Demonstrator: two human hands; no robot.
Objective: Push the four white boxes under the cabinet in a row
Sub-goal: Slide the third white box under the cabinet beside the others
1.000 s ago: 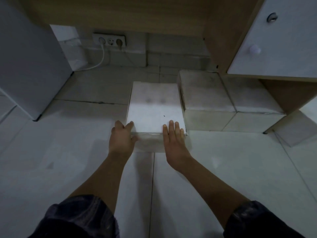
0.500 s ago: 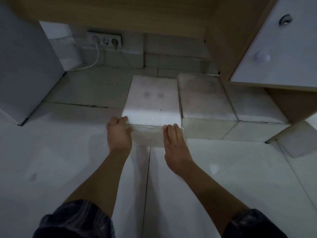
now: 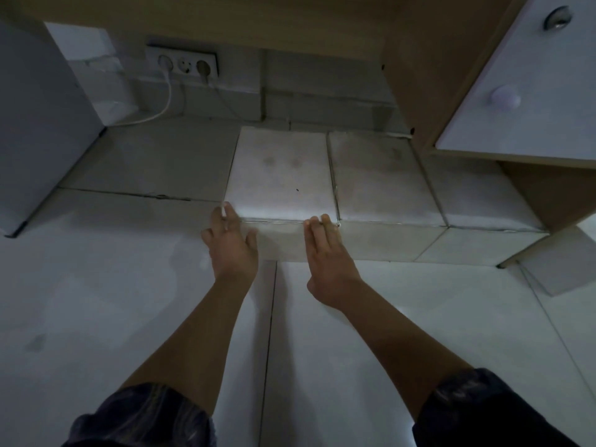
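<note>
Both the left hand (image 3: 230, 245) and right hand (image 3: 325, 253) press flat, fingers extended, against the leftmost white box (image 3: 280, 175). It seems flush with 2 neighbouring boxes (image 3: 380, 179) under the cabinet (image 3: 416, 75).

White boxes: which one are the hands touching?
The leftmost white box. The left hand and right hand press its front; the middle box and right box sit untouched beside it.

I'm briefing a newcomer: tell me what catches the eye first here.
Two bare hands, left hand and right hand, press flat against the front of a white cardboard box at centre. It lines up beside two more white boxes running right under the wooden cabinet.
</note>
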